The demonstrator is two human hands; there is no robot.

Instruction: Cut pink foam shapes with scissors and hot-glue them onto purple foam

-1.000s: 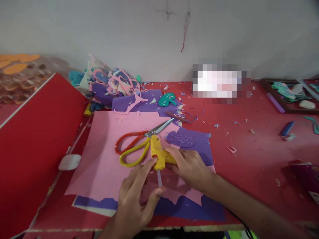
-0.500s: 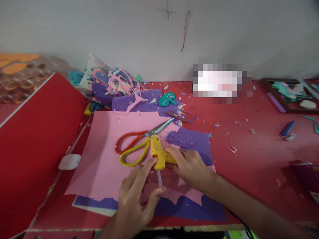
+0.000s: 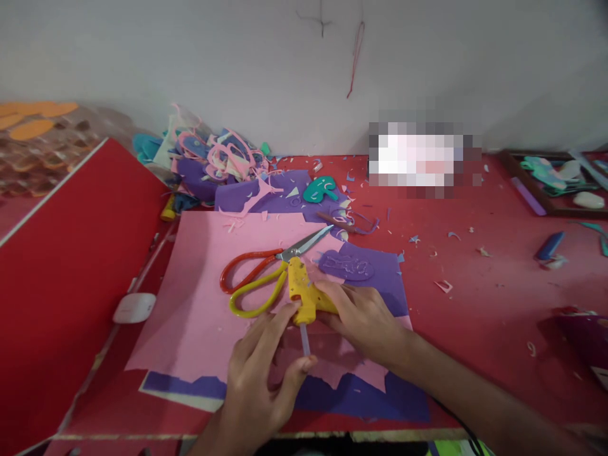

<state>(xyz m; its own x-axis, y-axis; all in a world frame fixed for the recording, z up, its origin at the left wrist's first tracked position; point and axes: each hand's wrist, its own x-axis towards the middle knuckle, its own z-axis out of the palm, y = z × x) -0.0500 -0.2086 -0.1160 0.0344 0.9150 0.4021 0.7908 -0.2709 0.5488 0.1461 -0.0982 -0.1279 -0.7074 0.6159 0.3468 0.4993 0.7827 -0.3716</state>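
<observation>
A yellow hot glue gun [image 3: 304, 292] lies across the middle of the work, its handle wrapped by my right hand [image 3: 363, 316]. A clear glue stick [image 3: 304, 340] sticks out of its back end towards me. My left hand [image 3: 263, 364] is closed about that end: the thumb presses the stick's free tip and the index finger touches the gun's body. Scissors [image 3: 289, 254] with one red and one yellow handle rest just beyond, blades pointing away to the right. Beside the gun, a purple foam cutout [image 3: 346, 266] bears wavy clear lines that look like glue.
Pink foam sheet [image 3: 190, 285] and purple foam sheet [image 3: 380, 399] lie under my hands. Scraps [image 3: 213, 158] are heaped at the back left, near a teal cutout [image 3: 320, 189]. A red panel [image 3: 80, 285] leans at left; a dark-framed tray [image 3: 546, 206] stands right.
</observation>
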